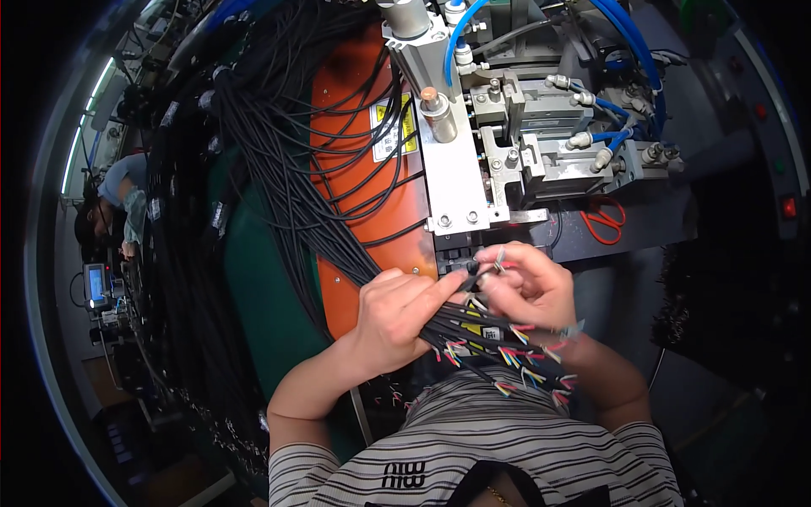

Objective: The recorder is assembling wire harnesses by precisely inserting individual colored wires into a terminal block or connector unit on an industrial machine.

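A bundle of black cables (325, 224) runs down from the upper left to my hands. My left hand (395, 317) is closed over the bundle just below the machine's front, its index finger and thumb reaching toward one cable end. My right hand (534, 289) pinches the stripped end of that black cable (480, 275), whose thin wires show at the fingertips. Below my hands, the other cable ends fan out to the right with red, white, yellow and blue wires (515, 355) bared. My right hand is slightly blurred.
A metal pneumatic machine (452, 169) with blue air hoses (650, 59) stands directly beyond my hands. Red-handled scissors (604, 221) lie right of it. An orange panel (355, 253) and a green surface (266, 291) lie under the cables. Another person (118, 190) works far left.
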A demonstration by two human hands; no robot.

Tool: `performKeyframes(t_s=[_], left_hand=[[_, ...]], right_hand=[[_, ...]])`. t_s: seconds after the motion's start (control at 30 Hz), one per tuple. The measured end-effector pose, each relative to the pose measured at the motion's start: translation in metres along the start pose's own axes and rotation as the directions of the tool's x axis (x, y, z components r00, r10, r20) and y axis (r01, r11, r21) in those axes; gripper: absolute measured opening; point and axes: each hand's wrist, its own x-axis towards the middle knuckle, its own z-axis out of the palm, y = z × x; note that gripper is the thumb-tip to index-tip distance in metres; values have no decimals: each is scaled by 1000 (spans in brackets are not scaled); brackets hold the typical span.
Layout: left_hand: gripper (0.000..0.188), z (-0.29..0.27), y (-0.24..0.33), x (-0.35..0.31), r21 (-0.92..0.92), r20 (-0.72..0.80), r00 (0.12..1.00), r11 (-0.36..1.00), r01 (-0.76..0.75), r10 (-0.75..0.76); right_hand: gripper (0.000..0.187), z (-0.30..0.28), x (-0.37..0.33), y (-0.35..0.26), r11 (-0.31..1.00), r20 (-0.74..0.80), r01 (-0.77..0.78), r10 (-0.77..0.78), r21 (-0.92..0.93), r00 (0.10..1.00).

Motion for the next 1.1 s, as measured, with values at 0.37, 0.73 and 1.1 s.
performKeyframes(t_s=[0.37, 0.73, 1.1], left_hand=[[42, 6, 1, 5, 10, 18, 999, 999, -48, 48], [30, 16, 1, 15, 49, -67, 992, 993, -106, 109], [42, 8, -16, 19, -554, 82, 995, 827, 97, -62]], right_hand=[[16, -15, 5, -11, 973, 75, -194, 186, 125, 980], [16, -14, 5, -8, 996, 46, -85, 84, 37, 995], [22, -26, 13, -8, 994, 223, -70, 51, 78, 974]])
